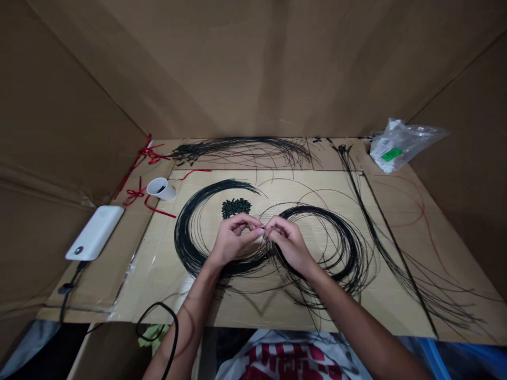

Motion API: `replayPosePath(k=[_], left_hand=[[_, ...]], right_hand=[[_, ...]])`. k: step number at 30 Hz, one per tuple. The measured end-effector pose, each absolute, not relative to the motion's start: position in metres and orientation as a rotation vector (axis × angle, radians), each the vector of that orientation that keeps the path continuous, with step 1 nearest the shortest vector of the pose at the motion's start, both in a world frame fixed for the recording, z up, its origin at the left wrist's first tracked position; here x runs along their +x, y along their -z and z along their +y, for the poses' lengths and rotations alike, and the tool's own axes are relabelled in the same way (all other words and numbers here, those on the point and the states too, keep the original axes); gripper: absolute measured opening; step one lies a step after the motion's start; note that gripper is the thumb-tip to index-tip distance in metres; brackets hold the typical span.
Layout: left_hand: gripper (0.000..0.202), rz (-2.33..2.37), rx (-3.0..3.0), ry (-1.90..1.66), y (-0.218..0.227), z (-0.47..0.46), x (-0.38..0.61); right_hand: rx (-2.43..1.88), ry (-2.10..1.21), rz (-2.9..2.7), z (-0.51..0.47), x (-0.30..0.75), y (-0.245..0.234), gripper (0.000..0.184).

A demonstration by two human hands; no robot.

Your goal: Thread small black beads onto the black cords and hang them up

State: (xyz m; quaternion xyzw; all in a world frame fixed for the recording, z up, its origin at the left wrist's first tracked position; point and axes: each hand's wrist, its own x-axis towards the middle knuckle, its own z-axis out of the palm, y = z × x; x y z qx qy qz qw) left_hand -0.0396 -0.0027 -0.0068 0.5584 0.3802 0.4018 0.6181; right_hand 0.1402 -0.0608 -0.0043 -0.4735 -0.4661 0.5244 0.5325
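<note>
Left hand [233, 240] and right hand [287, 244] are working just above a cardboard sheet [158, 279], their fingers [259, 230] pinching narrowly, tips nearly meeting on a thin black strand [263, 228]; the held end is too small to resolve. Many such strands are lying in two large, loose coils [186, 232] beneath and beside the hands, with stray loops springing outward. A heap of small black pieces [236, 208] is sitting just beyond the hands. Left: a white power bank [95, 232] is lying flat, and a white cup [160, 189] is tipping on its side near red ribbon [148, 155]. Farther off, a strand bundle [241, 150] is fanning out, near a plastic bag [400, 145].
</note>
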Motion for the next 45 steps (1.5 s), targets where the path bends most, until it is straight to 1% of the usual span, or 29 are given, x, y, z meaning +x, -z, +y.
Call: replayPosePath(k=[20,26,35,45], left_hand=[[0.028,0.913,1.284,-0.924,0.0043,-0.0039,-0.0396],[0.028,0.903,1.262,-0.919,0.0033,-0.0037,-0.0392],[0.032,0.905,1.265,-0.915,0.0050,-0.0033,-0.0391],[0.032,0.916,1.258,-0.911,0.0046,-0.0038,-0.0396]], right_hand=[[-1.159,-1.232,-1.107,-0.0605,0.1413,0.0064,0.014],[-1.166,-1.226,-1.117,-0.0604,0.1406,0.0046,0.016],[-1.168,-1.203,-1.166,-0.0621,0.1409,0.0024,0.014],[-1.188,-1.200,-1.148,-0.0619,0.1398,0.0046,0.020]])
